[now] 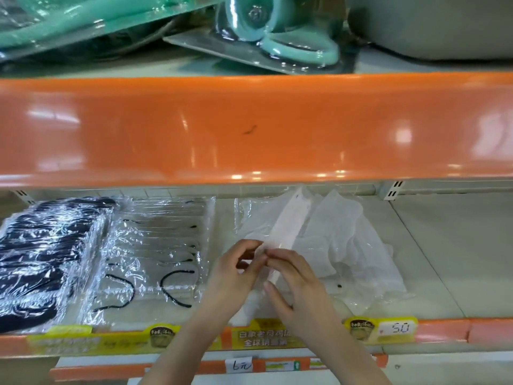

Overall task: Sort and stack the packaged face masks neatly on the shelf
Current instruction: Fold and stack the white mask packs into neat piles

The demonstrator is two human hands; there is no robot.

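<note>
Head view, looking down at the middle shelf (433,262), and both my hands are in on one pack. My left hand (236,276) comes in from below, fingers curled, pinching the near end of a white mask pack (286,232) between thumb and fingertips. My right hand (294,284) lies across the same pack just beside the left, fingertips meeting the left ones at the pack's near end, thumb curled under toward the plastic. I'd call that a pinch too, though motion blur at the fingertips makes the exact contact hard to read.

The pack itself stands tilted, its far end raised toward the back of the shelf, over a loose heap of white masks in clear wrap (347,245) spread to its right. Left of my hands sits a tidy stack of clear-wrapped masks with black ear loops (155,251), and just beside that, at the far left, a stack of black masks (47,257) in shiny plastic.

Along the shelf's front edge runs a yellow price strip (266,337), with a "50" tag (399,327) to the right and a handwritten label (241,365) lower down. Above, the orange shelf edge (249,129) carries teal packaged goods (277,29).
</note>
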